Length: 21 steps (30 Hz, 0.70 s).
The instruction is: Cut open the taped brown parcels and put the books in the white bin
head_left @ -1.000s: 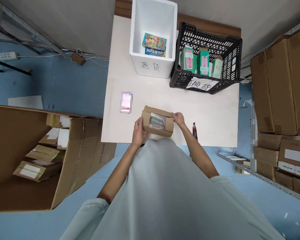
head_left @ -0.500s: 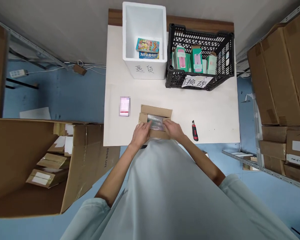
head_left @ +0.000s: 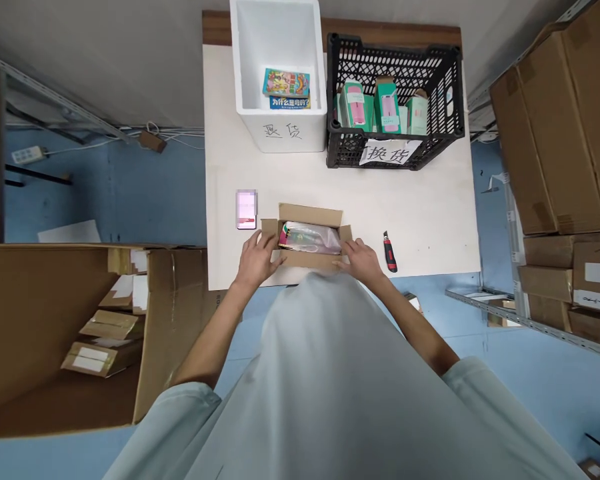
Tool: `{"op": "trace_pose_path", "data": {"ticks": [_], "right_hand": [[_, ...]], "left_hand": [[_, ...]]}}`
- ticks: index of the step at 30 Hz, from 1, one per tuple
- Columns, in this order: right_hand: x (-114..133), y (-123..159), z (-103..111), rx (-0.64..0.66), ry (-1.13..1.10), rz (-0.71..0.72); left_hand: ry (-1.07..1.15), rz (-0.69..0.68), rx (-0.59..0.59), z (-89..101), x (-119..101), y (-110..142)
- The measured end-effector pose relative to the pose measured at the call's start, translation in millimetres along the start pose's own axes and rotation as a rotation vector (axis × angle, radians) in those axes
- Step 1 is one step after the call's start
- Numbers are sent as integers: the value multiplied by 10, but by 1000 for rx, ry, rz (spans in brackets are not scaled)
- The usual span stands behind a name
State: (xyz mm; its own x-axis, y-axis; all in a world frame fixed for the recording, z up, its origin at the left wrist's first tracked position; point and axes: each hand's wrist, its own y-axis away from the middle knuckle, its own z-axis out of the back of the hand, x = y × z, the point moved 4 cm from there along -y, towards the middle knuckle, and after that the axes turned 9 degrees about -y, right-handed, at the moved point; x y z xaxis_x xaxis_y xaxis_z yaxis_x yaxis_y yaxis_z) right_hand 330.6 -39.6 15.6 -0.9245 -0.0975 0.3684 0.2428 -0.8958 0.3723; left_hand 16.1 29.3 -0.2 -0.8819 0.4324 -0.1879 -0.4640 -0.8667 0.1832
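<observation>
A small cardboard box lies at the table's front edge with its flaps folded outward. Inside it is an item in clear plastic wrap, with a pink, green and yellow printed end on the left; its kind I cannot make out. My left hand grips the box's left end, fingers at the side flap and thumb by the front flap. At the opposite end, my right hand holds the right side flap and front corner in the same way. A red and black utility knife rests to the right of my right hand.
A phone lies left of the box. Behind stand a white foam box holding booklets and a black plastic crate with green cartons. A large carton of parcels is at the left; stacked boxes fill the right side.
The box's side flaps have been folded outward, baring the wrapped item. My hands have moved apart from the opening to the box's two ends. The view has shifted slightly.
</observation>
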Motion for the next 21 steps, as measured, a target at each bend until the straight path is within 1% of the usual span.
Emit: {"op": "trace_pose_path", "data": {"ticks": [3,6,9,11,13,16,18,21], "right_hand": [[-111,52,-135,-28,-36,-80],[-91,-8,-274,-59,-73,-97],[-35,-112,-371,-76,-119,-73],[-20,-169,-411,-80,-148,-57],[-26,-199,-432,-87,-171,-56],[-44,-196,-439,-111,-188,-62],[-47,-182,-437,-120,-185,-62],[-38,-166,-439,-107,-171,-65]], "left_hand": [[99,48,-25,-212,119,6],[223,107,-7,-414,154,-47],[314,147,15,-499,159,-101],[333,141,15,-473,164,-131],[327,121,20,-408,174,-169],[266,92,49,-298,188,-256],[196,51,73,-241,175,-336],[97,-50,129,-205,120,-473]]}}
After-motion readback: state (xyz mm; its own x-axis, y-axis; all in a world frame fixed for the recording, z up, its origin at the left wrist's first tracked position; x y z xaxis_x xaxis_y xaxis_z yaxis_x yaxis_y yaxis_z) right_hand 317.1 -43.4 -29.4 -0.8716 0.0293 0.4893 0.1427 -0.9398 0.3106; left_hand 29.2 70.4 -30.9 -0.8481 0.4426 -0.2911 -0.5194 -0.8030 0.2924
